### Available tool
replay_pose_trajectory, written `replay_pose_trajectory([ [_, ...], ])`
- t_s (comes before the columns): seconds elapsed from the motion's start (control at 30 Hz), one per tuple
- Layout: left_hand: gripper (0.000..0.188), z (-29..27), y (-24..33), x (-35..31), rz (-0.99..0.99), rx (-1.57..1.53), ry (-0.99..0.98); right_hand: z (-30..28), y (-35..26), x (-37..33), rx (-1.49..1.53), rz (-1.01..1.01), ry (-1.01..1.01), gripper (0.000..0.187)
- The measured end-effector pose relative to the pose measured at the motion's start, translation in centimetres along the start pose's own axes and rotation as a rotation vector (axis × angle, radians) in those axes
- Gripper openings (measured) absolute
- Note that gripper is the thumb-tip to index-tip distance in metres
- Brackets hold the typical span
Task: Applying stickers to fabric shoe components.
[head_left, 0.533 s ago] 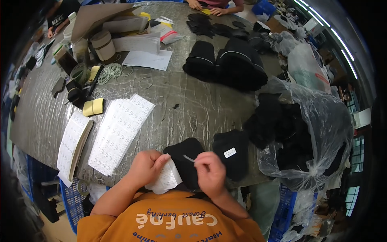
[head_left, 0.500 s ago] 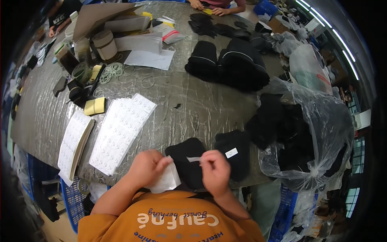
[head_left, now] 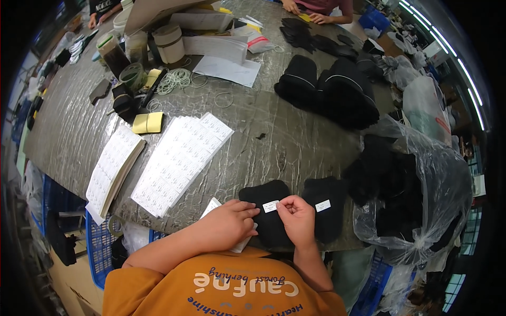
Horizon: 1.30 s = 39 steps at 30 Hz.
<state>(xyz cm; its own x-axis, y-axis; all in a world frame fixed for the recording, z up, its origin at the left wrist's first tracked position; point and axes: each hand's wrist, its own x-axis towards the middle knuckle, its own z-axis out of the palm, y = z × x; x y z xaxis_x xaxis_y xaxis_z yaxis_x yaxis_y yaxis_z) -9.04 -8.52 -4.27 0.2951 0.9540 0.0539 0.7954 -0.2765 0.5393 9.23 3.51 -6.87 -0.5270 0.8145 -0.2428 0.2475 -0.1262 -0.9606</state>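
Black cloth (head_left: 329,226) labelled; label (head_left: 270,206) on 2nd cloth (head_left: 271,230) pinched by right hand (head_left: 298,218); left hand (head_left: 231,224) over white sheet (head_left: 211,206), grip unclear; bagged pile (head_left: 398,197) shows none.

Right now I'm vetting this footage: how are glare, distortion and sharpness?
Head view: the table curves toward the rim and shows streaky glare; same view, ceiling lights shine at upper right, the right hand looks fairly sharp, but the white label it pinches is too small to read.
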Motion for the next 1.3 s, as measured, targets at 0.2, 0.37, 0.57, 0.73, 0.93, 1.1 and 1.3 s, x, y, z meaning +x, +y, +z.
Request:
replay_pose_trajectory([
  [0.2, 0.031, 0.3, 0.0, 0.0, 0.006, -0.003, 0.018, 0.4, 0.4, 0.1, 0.029, -0.015, 0.017, 0.004],
  [0.37, 0.031, 0.4, 0.0, 0.0, -0.005, -0.013, 0.03, 0.4, 0.2, 0.1, 0.021, -0.006, 0.021, 0.004],
  [0.57, 0.027, 0.1, 0.1, 0.3, 0.028, 0.011, 0.051, 0.5, 0.3, 0.3, 0.024, -0.012, 0.022, 0.004],
  [0.73, 0.024, 0.2, 0.1, 1.0, 0.045, 0.065, 0.022, 0.5, 0.4, 0.3, 0.052, -0.014, 0.022, 0.005],
  [0.93, 0.024, 0.7, 0.2, 1.2, 0.021, 0.124, -0.017, 1.1, 0.0, 0.4, -0.03, -0.078, 0.171, 0.017],
  [1.1, 0.024, 0.4, 0.6, 1.4, -0.002, 0.145, -0.04, 0.8, 0.1, 0.8, -0.221, -0.059, 0.188, 0.026],
  [1.3, 0.025, 1.1, 0.4, 1.3, -0.01, 0.169, 0.013, 0.7, -1.1, 1.6, -0.495, -0.068, 0.165, 0.029],
])
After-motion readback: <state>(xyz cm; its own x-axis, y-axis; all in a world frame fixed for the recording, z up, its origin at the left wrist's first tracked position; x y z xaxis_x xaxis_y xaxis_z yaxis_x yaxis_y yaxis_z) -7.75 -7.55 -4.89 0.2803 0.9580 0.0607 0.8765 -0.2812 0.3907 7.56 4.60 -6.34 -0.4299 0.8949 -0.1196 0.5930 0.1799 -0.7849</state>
